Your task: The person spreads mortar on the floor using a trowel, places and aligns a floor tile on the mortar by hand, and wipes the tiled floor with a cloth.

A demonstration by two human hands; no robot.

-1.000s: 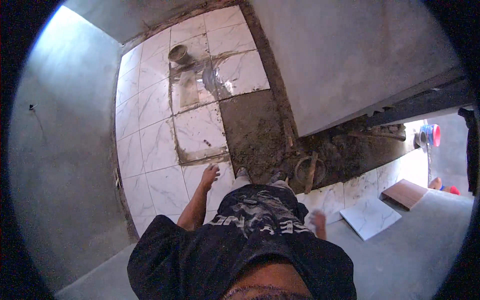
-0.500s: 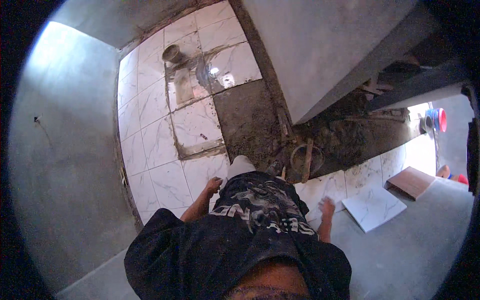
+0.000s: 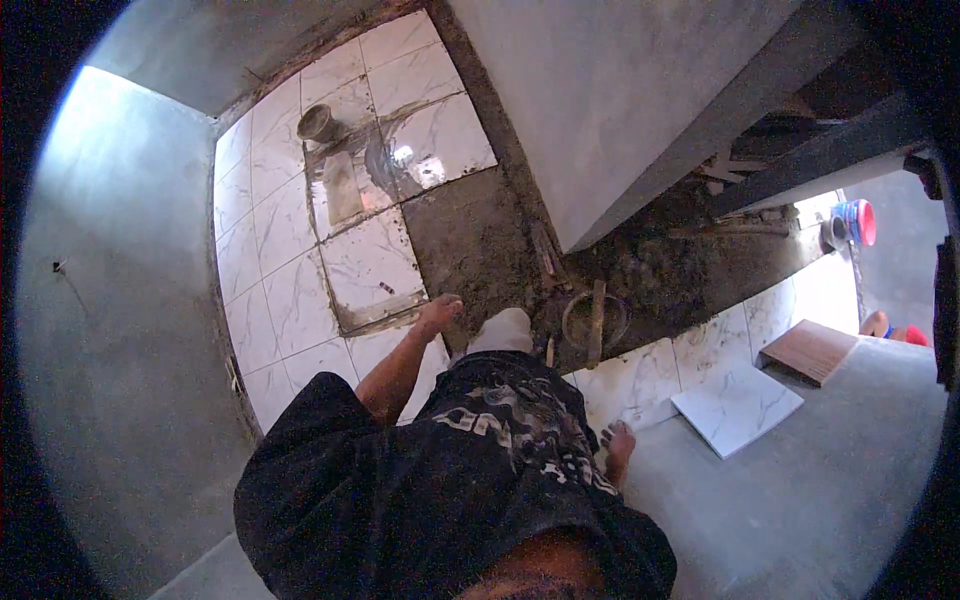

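My left hand (image 3: 440,312) reaches forward and down with loose, empty fingers. It hovers over the edge where a white marble-pattern tile (image 3: 365,262) meets a bare patch of dark mortar (image 3: 468,240). My right hand (image 3: 617,442) hangs at my right side, fingers spread, holding nothing, above the white tiles by the doorway. A pale shoe or knee (image 3: 502,330) shows just right of my left hand. My dark printed shirt hides the floor right below me.
A round pan with a tool lying across it (image 3: 594,320) sits in the mortar to the right. A loose white tile (image 3: 737,405) and a brown slab (image 3: 808,350) lie on grey floor. A small bucket (image 3: 318,122) stands far back. Grey walls (image 3: 620,90) close in.
My left hand has swung from my side forward to the tile edge by the mortar. My right hand has dropped lower and nearer my body. The view has shifted slightly left.
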